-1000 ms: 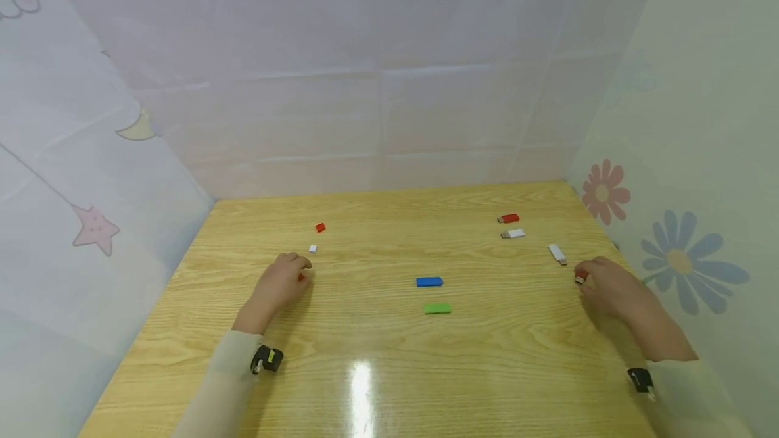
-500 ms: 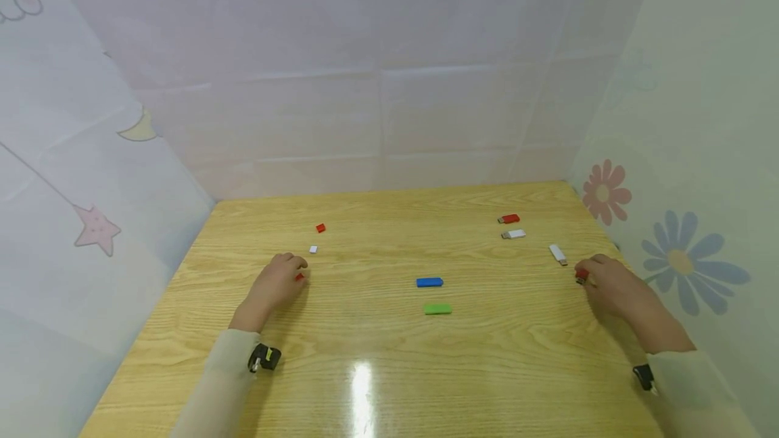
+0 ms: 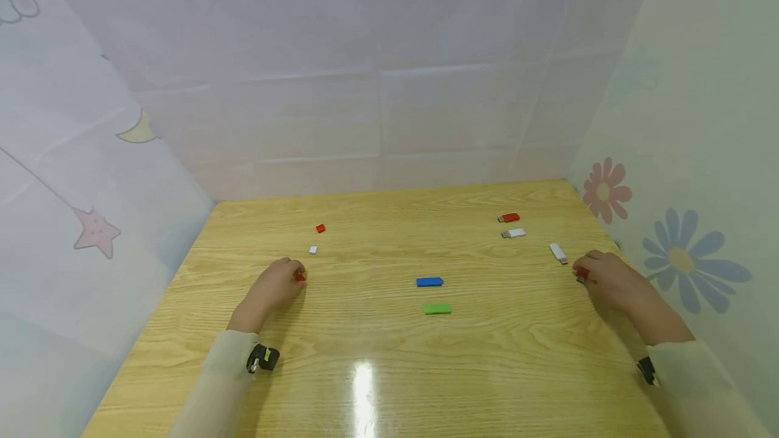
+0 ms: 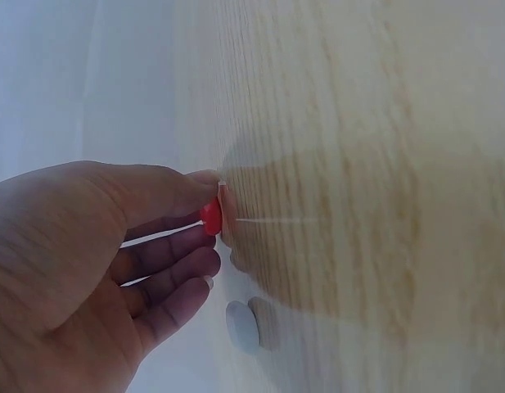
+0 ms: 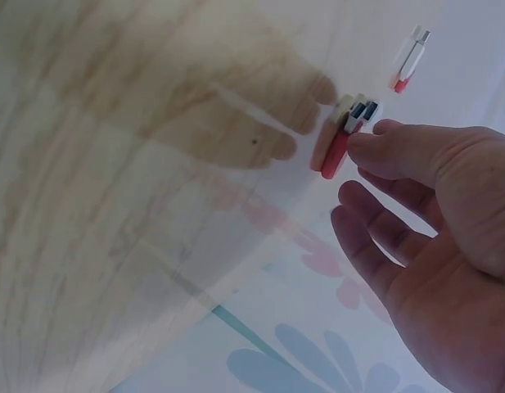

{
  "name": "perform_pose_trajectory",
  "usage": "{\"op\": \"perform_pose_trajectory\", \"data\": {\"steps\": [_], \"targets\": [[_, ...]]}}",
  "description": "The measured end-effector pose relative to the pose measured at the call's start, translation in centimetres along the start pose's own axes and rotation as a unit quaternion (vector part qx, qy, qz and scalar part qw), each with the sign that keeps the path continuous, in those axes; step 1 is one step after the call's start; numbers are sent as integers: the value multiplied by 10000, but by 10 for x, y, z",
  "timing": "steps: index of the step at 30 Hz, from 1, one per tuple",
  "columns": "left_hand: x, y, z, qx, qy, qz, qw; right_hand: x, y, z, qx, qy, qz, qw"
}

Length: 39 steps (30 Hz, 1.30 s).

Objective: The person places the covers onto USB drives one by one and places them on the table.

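Observation:
At the left of the table, the thumb and index finger of my left hand (image 3: 272, 288) pinch a small red USB cap (image 4: 211, 217) at the tabletop. A white cap (image 3: 313, 250) lies just beyond that hand, and another red cap (image 3: 320, 228) farther back. At the right edge, my right hand (image 3: 616, 286) pinches a red USB flash drive (image 5: 337, 154), its metal plug pointing away from the fingers in the right wrist view. Nearest to it is a white flash drive (image 3: 557, 253) with a bare plug.
A second red flash drive (image 3: 510, 218) and a second white one (image 3: 514, 233) lie at the back right, plugs bare. A blue flash drive (image 3: 429, 282) and a green one (image 3: 437, 309) lie mid-table. Hanging sheets (image 3: 389, 113) enclose the wooden table (image 3: 365, 343) at back and sides.
My left hand has shifted slightly left, its fingers drawing closer together around the red cap. The right hand and its red flash drive have barely moved.

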<state>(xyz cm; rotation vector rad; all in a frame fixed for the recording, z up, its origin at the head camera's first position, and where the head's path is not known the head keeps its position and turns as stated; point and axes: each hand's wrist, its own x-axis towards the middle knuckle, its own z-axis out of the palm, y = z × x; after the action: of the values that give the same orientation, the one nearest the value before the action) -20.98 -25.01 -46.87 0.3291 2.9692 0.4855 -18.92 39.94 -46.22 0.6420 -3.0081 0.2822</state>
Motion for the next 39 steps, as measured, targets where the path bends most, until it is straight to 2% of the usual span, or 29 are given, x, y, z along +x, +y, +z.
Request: {"op": "perform_pose_trajectory", "data": {"steps": [10, 18, 27, 34, 39], "targets": [[0, -1, -2, -28, -107, 13, 9999, 3, 7, 4, -79, -44, -85, 9999], [1, -2, -4, 58, -45, 2, 10000, 5, 8, 4, -69, -210, 96, 9997], [5, -4, -1, 70, -9, -4, 10000, 7, 15, 11, 162, 250, -215, 9993], [7, -5, 0, 21, -6, -46, 10000, 8, 21, 13, 34, 23, -126, 9999], [6, -3, 0, -120, -81, -198, 9997, 7, 21, 10, -43, -111, -127, 9998]]}}
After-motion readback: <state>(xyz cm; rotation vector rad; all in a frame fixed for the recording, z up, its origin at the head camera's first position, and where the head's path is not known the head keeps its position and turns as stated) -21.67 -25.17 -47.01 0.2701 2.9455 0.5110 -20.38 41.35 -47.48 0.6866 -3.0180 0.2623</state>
